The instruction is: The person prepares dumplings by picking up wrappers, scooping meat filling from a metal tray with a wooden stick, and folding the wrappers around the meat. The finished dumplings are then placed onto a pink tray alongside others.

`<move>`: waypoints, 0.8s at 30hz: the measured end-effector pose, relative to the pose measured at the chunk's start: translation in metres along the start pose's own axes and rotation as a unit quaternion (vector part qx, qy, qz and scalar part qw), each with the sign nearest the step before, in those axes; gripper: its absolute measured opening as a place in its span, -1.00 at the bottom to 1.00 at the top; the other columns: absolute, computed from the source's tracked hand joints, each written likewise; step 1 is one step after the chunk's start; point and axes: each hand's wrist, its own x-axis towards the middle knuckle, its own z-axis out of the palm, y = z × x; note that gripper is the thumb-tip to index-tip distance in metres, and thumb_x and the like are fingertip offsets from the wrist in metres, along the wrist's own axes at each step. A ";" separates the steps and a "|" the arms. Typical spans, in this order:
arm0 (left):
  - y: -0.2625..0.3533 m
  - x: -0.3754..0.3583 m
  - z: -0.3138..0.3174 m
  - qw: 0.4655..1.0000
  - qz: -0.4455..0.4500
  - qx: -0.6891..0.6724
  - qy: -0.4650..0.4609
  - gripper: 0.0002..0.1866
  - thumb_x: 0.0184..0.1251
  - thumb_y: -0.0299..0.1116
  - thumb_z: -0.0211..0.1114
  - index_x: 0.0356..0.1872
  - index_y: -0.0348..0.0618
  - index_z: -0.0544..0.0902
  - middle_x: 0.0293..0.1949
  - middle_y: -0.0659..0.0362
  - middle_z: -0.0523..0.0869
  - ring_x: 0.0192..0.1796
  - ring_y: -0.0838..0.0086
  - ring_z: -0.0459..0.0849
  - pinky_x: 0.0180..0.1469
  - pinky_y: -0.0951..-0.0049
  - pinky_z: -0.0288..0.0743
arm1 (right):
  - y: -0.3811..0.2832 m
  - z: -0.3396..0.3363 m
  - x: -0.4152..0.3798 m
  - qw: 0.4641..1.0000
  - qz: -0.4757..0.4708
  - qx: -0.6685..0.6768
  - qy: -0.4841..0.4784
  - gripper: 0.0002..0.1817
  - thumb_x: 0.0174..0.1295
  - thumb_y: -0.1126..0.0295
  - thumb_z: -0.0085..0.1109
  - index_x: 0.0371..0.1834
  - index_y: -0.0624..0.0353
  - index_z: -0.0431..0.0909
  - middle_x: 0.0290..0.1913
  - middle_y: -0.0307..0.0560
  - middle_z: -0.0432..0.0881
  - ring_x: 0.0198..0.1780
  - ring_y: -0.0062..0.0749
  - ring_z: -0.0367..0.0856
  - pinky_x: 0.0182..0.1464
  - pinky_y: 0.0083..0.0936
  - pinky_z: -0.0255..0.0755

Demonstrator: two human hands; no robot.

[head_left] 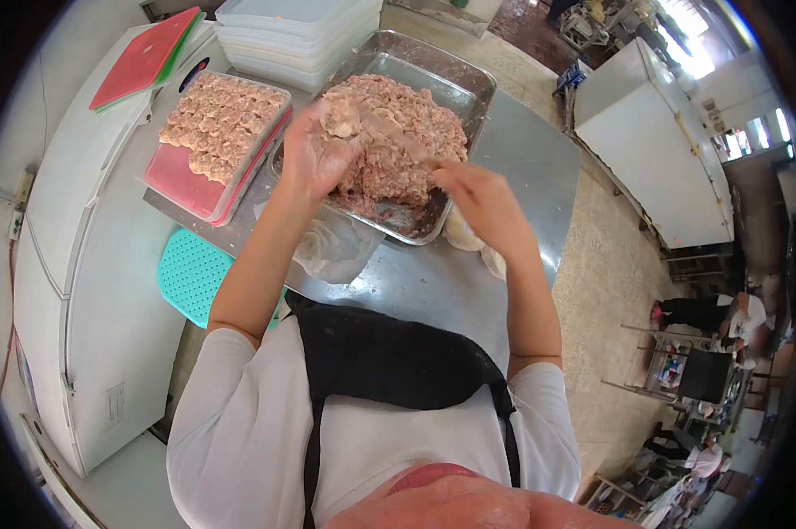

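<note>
Cupped at the tray's left side, my left hand holds a meat-filled dumpling near its fingertips. My right hand is closed around the end of a thin, flat spatula-like tool, smeared by motion, over the meat. Beneath both hands, a big mound of raw minced meat fills much of a deep metal tray. To the left, rows of shaped dumplings sit in a shallow plastic container with a pink base. A clear plastic bag lies below my left wrist.
Pale round things lie beside my right forearm on the metal table. Stacked plastic containers stand behind the tray. Left are a white freezer, red and green boards and a turquoise stool. People are far right.
</note>
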 end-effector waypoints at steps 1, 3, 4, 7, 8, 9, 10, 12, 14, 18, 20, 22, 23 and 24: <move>0.004 -0.002 -0.002 0.994 -0.012 0.090 -0.064 -0.38 0.31 -0.27 0.22 0.30 -0.38 0.26 0.12 -0.03 0.53 0.24 0.22 0.48 0.30 0.20 0.37 | 0.000 -0.008 0.000 0.994 0.082 0.070 -0.009 -0.71 0.36 0.26 0.07 -0.03 0.22 0.61 -0.34 0.09 0.64 -0.31 -0.13 0.65 -0.25 -0.31 0.49; 0.012 -0.009 0.000 0.947 0.040 0.301 -0.099 -0.40 0.26 -0.33 0.26 0.30 -0.30 0.31 0.13 0.01 0.54 0.23 0.26 0.50 0.30 0.23 0.36 | -0.006 -0.020 0.000 0.976 0.163 0.140 -0.020 -0.70 0.37 0.25 0.07 -0.04 0.26 0.62 -0.33 0.11 0.66 -0.29 -0.18 0.66 -0.22 -0.34 0.49; 0.015 -0.012 0.004 0.854 0.087 0.497 -0.129 -0.40 0.21 -0.38 0.30 0.29 -0.22 0.35 0.14 0.05 0.54 0.22 0.29 0.51 0.30 0.26 0.35 | -0.010 -0.024 0.000 0.957 0.209 0.185 -0.076 -0.68 0.37 0.25 0.07 -0.03 0.28 0.60 -0.31 0.13 0.67 -0.27 -0.22 0.67 -0.18 -0.37 0.49; 0.027 -0.016 0.028 0.679 0.191 0.678 -0.207 -0.40 0.05 -0.55 0.35 0.22 -0.10 0.48 0.17 0.08 0.55 0.21 0.35 0.52 0.26 0.33 0.37 | -0.015 -0.022 -0.006 0.953 0.185 0.217 -0.102 -0.69 0.37 0.26 0.07 -0.01 0.28 0.59 -0.26 0.19 0.65 -0.23 -0.09 0.64 -0.14 -0.34 0.47; 0.031 -0.009 0.022 0.678 0.191 0.680 -0.205 -0.40 0.05 -0.55 0.35 0.22 -0.10 0.48 0.17 0.08 0.55 0.21 0.35 0.52 0.26 0.33 0.37 | -0.014 -0.018 -0.007 0.970 0.118 0.204 -0.066 -0.70 0.36 0.27 0.06 -0.02 0.24 0.59 -0.24 0.24 0.62 -0.22 0.09 0.61 -0.15 -0.29 0.46; 0.037 0.002 0.011 0.702 0.077 0.656 -0.266 -0.42 0.02 -0.49 0.38 0.18 -0.12 0.52 0.18 0.08 0.55 0.24 0.31 0.49 0.29 0.32 0.34 | -0.013 -0.011 -0.006 0.969 0.118 0.206 -0.066 -0.70 0.36 0.27 0.06 -0.02 0.24 0.59 -0.24 0.24 0.62 -0.22 0.09 0.61 -0.15 -0.29 0.46; 0.041 0.008 0.005 0.715 -0.038 0.619 -0.323 -0.43 0.00 -0.44 0.42 0.14 -0.14 0.55 0.18 0.09 0.56 0.27 0.27 0.46 0.31 0.31 0.31 | -0.010 -0.002 -0.005 0.975 0.087 0.191 -0.067 -0.70 0.36 0.27 0.07 -0.02 0.24 0.59 -0.22 0.22 0.63 -0.22 0.07 0.62 -0.15 -0.29 0.48; 0.041 0.006 -0.004 0.638 0.013 0.712 -0.293 -0.46 -0.02 -0.36 0.45 0.09 -0.15 0.58 0.12 0.05 0.60 0.23 0.22 0.50 0.28 0.31 0.32 | 0.006 0.010 -0.004 0.980 0.058 0.176 -0.067 -0.70 0.35 0.26 0.08 -0.01 0.24 0.59 -0.21 0.19 0.64 -0.23 0.06 0.63 -0.15 -0.28 0.49; 0.037 0.007 -0.012 0.548 0.065 0.792 -0.259 -0.48 -0.03 -0.28 0.47 0.03 -0.17 0.61 0.05 0.02 0.64 0.18 0.18 0.53 0.26 0.31 0.34 | 0.028 0.014 -0.001 0.980 0.069 0.163 -0.096 -0.72 0.30 0.28 0.16 -0.03 0.20 0.62 -0.21 0.09 0.67 -0.20 -0.05 0.65 -0.13 -0.33 0.50; 0.024 0.022 -0.036 0.592 0.089 0.776 -0.199 -0.56 0.02 -0.16 0.44 -0.09 -0.17 0.63 -0.08 0.00 0.66 0.04 0.16 0.57 0.16 0.28 0.38 | 0.000 0.001 -0.002 0.984 0.125 -0.105 -0.071 -0.76 0.29 0.29 0.15 -0.03 0.07 0.62 -0.23 0.01 0.65 -0.21 -0.04 0.64 -0.16 -0.26 0.50; 0.026 0.017 -0.029 0.617 0.093 0.759 -0.184 -0.46 0.03 -0.08 0.45 0.00 -0.18 0.61 0.02 -0.07 0.64 0.15 0.08 0.54 0.23 0.27 0.37 | -0.008 0.026 -0.011 0.993 0.075 -0.067 0.055 -0.78 0.31 0.26 0.10 -0.03 -0.02 0.60 -0.24 -0.04 0.63 -0.23 -0.04 0.63 -0.21 -0.24 0.49; 0.035 0.005 0.002 0.586 -0.044 0.793 -0.158 -0.39 0.06 -0.04 0.44 0.08 -0.20 0.57 0.11 -0.07 0.59 0.21 0.11 0.50 0.26 0.28 0.34 | 0.022 0.050 -0.023 0.987 0.120 -0.109 -0.005 -0.78 0.30 0.27 0.12 -0.05 -0.01 0.61 -0.30 -0.06 0.61 -0.28 -0.07 0.62 -0.22 -0.22 0.49; 0.035 0.004 -0.011 0.588 -0.043 0.791 -0.163 -0.39 0.06 -0.04 0.44 0.08 -0.20 0.57 0.11 -0.07 0.59 0.21 0.11 0.50 0.26 0.28 0.34 | 0.032 0.051 -0.028 0.974 0.159 -0.149 -0.066 -0.79 0.29 0.29 0.13 -0.06 0.01 0.63 -0.36 -0.08 0.59 -0.32 -0.09 0.62 -0.24 -0.21 0.50; 0.037 0.005 -0.033 0.618 0.022 0.773 -0.141 -0.38 0.07 -0.11 0.44 0.13 -0.23 0.53 0.15 -0.03 0.57 0.23 0.20 0.49 0.28 0.31 0.32 | 0.035 0.042 -0.031 0.973 0.157 -0.154 -0.064 -0.79 0.29 0.29 0.13 -0.06 0.01 0.63 -0.36 -0.08 0.59 -0.32 -0.09 0.62 -0.24 -0.21 0.50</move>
